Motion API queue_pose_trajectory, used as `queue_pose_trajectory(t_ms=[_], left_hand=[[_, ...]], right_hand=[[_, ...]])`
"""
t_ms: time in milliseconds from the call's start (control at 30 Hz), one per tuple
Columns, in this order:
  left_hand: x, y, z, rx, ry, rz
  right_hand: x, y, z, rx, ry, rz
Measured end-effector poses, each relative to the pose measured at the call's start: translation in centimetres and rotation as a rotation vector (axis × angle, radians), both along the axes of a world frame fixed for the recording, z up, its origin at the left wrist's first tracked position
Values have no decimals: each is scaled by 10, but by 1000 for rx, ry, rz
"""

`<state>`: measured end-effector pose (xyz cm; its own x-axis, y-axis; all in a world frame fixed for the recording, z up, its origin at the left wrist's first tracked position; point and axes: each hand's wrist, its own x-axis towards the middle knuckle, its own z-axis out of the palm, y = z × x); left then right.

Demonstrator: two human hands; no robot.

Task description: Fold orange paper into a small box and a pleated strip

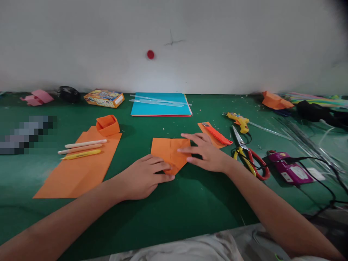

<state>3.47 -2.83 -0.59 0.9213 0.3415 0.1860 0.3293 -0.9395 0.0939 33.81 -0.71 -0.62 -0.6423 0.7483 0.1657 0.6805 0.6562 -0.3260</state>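
A small sheet of orange paper (160,146) with a crease down its middle and a pointed lower end lies flat on the green table. My left hand (145,175) is on its lower left part, fingers close together and thumb at the lower tip, holding the paper. Over the right side of the sheet, my right hand (208,152) is open, its fingers spread and their tips touching or just above the paper; which of the two I cannot tell. Just beyond that hand lies a red utility knife (217,133) on an orange strip (201,127).
Left, pens (83,156) and a folded orange paper ring (108,125) lie on a large orange sheet (78,181). Blue sheets (160,108) bear clear sticks. Right are scissors (241,145), a yellow glue gun (239,121), and a purple power socket (289,168) with black cables.
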Motion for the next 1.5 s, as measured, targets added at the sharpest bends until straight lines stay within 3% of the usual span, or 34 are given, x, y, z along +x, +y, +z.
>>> queue_pose_trajectory(t_ms=[67, 133, 200, 300, 333, 633, 800, 933, 1267, 1500], left_hand=[[0, 0, 1, 1, 13, 5], [0, 0, 2, 2, 18, 2], [0, 0, 3, -1, 11, -5], [0, 1, 3, -10, 6, -3], [0, 2, 3, -14, 5, -2], [-5, 5, 5, -135, -100, 10], [-13, 13, 6, -232, -186, 35], [-14, 17, 3, -249, -143, 106], [-13, 21, -6, -61, -136, 46], [-17, 22, -6, -9, -114, 112]], right_hand=[[-5, -4, 3, -42, -3, 164], [-6, -4, 4, -83, -32, 227], [0, 1, 2, -100, -62, 127], [15, 9, -1, -95, -64, -167], [19, 11, -2, -105, -56, -191], [6, 0, 1, -147, -41, 141], [16, 7, -1, -63, 2, 136], [14, 10, -4, -9, 23, 176], [11, 10, -6, -147, 142, 213], [-6, 2, 0, -259, 213, 247]])
